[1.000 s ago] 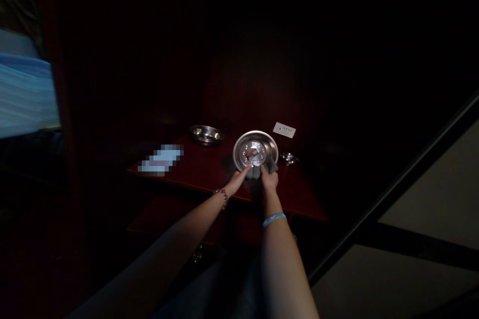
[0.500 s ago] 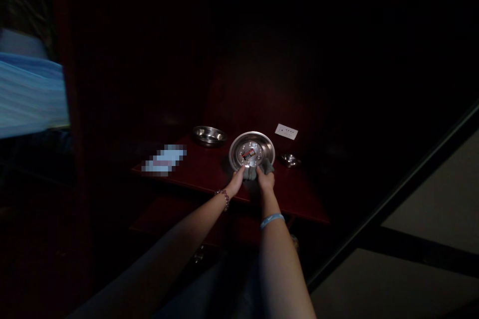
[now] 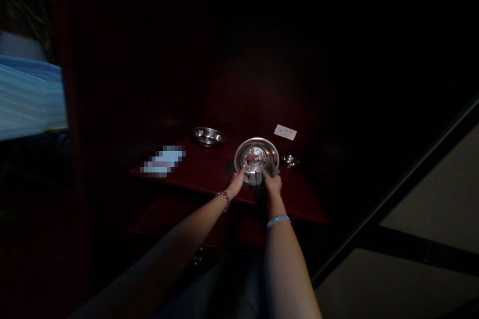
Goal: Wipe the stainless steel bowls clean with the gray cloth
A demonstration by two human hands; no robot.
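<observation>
A shiny steel basin [image 3: 270, 153], tilted with its inside toward me, is held over the dark red desk [image 3: 209, 179]. Inside it, on the bottom, is a small red, black and white label [image 3: 252, 159]. My left hand [image 3: 236, 183] is closed on the near left rim, thumb on the inner side. At the near right rim, my right hand [image 3: 273, 185] is closed on a grey cloth [image 3: 256, 178] that folds over the edge. The fingers beneath the basin are hidden. A small steel bowl [image 3: 290, 161] sits just right of the basin.
Another steel basin [image 3: 208, 137] stands at the desk's back left. A pixelated pale patch [image 3: 164, 160] covers something at the left edge. A white socket panel [image 3: 285, 132] is on the back wall. Blue striped fabric [image 3: 30, 97] shows far left.
The basin, both hands and the cloth have shifted slightly right and down. The basin's tilt has changed, and its label appears turned. My grip stays on the rim.
</observation>
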